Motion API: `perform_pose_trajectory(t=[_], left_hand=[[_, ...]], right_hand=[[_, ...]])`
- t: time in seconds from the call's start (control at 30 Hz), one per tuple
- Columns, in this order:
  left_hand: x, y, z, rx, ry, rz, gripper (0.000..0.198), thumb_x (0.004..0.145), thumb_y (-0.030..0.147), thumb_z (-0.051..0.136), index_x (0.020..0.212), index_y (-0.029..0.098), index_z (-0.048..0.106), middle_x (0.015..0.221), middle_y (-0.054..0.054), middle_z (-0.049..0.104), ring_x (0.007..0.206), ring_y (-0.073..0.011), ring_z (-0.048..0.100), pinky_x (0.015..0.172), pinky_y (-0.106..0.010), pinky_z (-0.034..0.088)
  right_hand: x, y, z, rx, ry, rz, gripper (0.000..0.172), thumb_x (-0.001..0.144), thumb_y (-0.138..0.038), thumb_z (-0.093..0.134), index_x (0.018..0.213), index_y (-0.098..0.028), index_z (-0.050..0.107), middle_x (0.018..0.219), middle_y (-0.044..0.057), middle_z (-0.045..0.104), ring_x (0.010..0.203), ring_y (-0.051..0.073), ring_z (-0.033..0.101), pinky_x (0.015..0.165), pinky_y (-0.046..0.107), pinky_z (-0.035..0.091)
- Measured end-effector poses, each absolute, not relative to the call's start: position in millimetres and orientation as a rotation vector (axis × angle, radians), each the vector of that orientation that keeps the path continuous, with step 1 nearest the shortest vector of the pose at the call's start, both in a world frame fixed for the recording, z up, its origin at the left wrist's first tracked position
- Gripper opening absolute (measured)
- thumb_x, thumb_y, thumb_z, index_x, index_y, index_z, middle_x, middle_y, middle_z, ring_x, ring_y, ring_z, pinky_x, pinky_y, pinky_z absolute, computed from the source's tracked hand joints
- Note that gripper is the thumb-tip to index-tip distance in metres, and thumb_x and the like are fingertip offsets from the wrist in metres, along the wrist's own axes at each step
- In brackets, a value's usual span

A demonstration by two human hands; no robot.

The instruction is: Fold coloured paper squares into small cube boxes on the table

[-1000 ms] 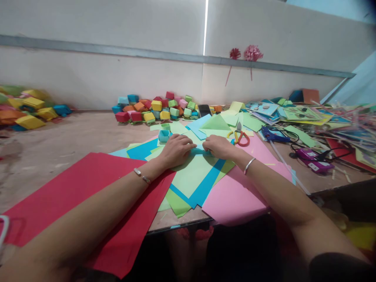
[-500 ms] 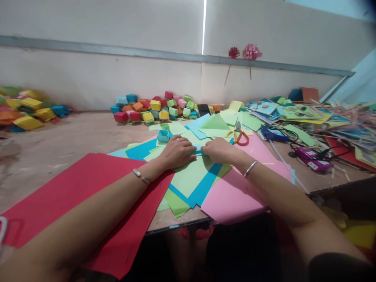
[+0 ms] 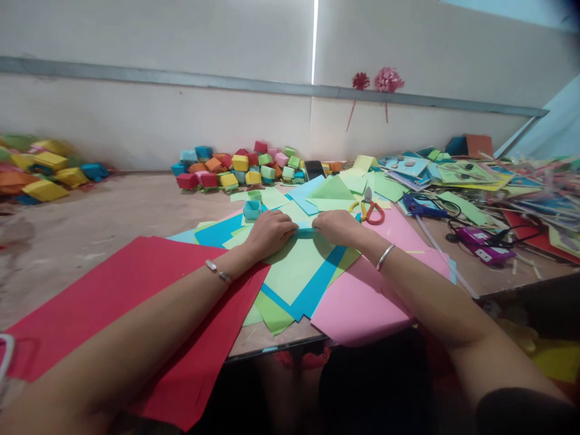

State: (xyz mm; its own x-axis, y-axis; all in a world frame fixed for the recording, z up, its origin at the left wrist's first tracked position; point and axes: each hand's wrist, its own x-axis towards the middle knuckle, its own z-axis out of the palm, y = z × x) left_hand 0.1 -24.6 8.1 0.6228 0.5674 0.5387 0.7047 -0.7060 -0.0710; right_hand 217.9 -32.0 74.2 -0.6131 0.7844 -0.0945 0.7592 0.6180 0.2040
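Observation:
A narrow folded strip of light blue paper (image 3: 305,232) lies across the pale green sheets (image 3: 292,266) in front of me. My left hand (image 3: 273,231) is closed on the strip's left end, fingers bent over it. At the other end my right hand (image 3: 334,227) pinches the paper, its fingertips curled and partly hidden. Just beyond my left hand stands a small open light blue paper box (image 3: 252,209). Scissors with red and yellow handles (image 3: 372,211) rest to the right of my right hand.
Red sheets (image 3: 136,290) lie under my left forearm, pink sheets (image 3: 362,305) under my right. Folded paper boxes (image 3: 240,163) are heaped by the wall. At right are a blue glue gun (image 3: 423,206), a purple device with cords (image 3: 483,244) and piled cards (image 3: 466,173).
My hands have shifted slightly on the light blue paper, the left a little leftward. The strip now looks narrower between them. Other things stay in place.

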Motion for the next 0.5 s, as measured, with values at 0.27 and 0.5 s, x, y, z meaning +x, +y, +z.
perform_pose_trajectory(t=[0.27,0.5], left_hand=[[-2.0,-19.1,1.9,-2.6,-1.088,-1.001,0.028,0.095,0.033,0.056,0.087,0.018,0.079,0.083,-0.01,0.075,0.077,-0.0211,0.064,0.069,-0.032,0.046],[-7.1,-15.2,2.7,-2.642,-1.369,-1.174,0.026,0.092,0.031,0.056,0.082,0.016,0.074,0.079,-0.007,0.07,0.072,-0.018,0.062,0.065,-0.029,0.046]], right_hand=[[218.2,-22.6,69.0,1.378,2.648,0.284,0.027,0.093,-0.016,0.049,0.102,-0.015,0.074,0.107,0.014,0.072,0.092,0.023,0.066,0.061,0.027,0.034],[224.7,-13.2,64.6,1.542,2.739,0.078,0.026,0.092,-0.021,0.051,0.095,-0.019,0.077,0.104,0.009,0.074,0.091,0.02,0.064,0.059,0.028,0.028]])
